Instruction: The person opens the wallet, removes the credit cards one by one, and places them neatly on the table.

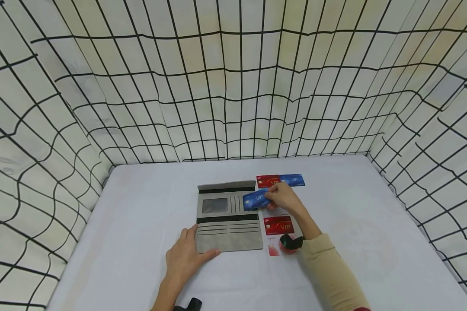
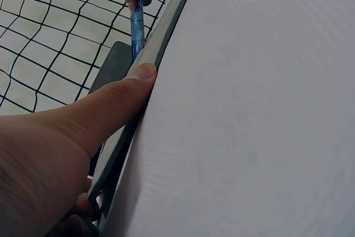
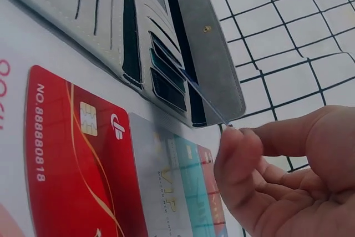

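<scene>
An open grey wallet [image 1: 229, 239] with rows of card slots lies on the white table. My right hand [image 1: 286, 198] pinches a blue VIP card [image 1: 253, 200] between thumb and fingers over the wallet's upper right part. Seen edge-on in the right wrist view, the blue card [image 3: 205, 98] has its far end at a slot. My left hand [image 1: 183, 255] rests at the wallet's lower left corner, its thumb extended along the near edge and its fingers by the left edge. The left wrist view shows the thumb [image 2: 125, 90] pressing on that edge.
Right of the wallet lie a red VIP card [image 1: 278, 225], a silver VIP card [image 3: 150, 165] and a teal card [image 3: 194, 184]. Another red card [image 1: 267, 179] and a blue card [image 1: 293, 179] lie farther back. Black grid netting [image 1: 241, 86] over white cloth surrounds the table.
</scene>
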A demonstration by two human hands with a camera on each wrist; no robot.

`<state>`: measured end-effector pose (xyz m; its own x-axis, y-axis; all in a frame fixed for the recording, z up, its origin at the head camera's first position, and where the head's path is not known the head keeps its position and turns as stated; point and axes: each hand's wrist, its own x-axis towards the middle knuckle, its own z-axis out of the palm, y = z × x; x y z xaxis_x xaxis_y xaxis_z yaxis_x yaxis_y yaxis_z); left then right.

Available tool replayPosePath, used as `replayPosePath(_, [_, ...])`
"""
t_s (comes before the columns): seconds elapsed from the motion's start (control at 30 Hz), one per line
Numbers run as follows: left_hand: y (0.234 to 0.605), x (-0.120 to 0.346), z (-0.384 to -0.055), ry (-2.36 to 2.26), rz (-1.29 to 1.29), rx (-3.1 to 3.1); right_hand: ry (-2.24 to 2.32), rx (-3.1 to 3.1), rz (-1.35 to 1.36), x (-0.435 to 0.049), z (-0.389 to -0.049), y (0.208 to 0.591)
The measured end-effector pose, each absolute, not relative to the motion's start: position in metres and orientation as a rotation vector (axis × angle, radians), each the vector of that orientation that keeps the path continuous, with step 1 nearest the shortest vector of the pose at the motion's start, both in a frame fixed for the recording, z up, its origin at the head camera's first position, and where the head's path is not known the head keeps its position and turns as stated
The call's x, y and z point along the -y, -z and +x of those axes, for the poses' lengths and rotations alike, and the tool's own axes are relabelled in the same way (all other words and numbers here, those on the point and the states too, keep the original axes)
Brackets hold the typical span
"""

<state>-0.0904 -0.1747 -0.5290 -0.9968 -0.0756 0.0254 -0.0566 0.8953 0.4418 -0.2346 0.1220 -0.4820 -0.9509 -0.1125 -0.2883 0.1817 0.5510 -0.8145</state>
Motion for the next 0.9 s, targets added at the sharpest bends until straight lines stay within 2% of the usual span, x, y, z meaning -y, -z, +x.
replayPosePath(0.5, [0.53, 0.176, -0.09, 0.694, 0.104, 3.003, 1.236, -2.706, 0.037, -0.126, -0.226, 0.478])
replayPosePath(0.9, [0.532, 0.175, -0.09, 0.697, 0.082, 2.959, 1.338, -2.738, 0.122, -0.139, -0.224, 0.485])
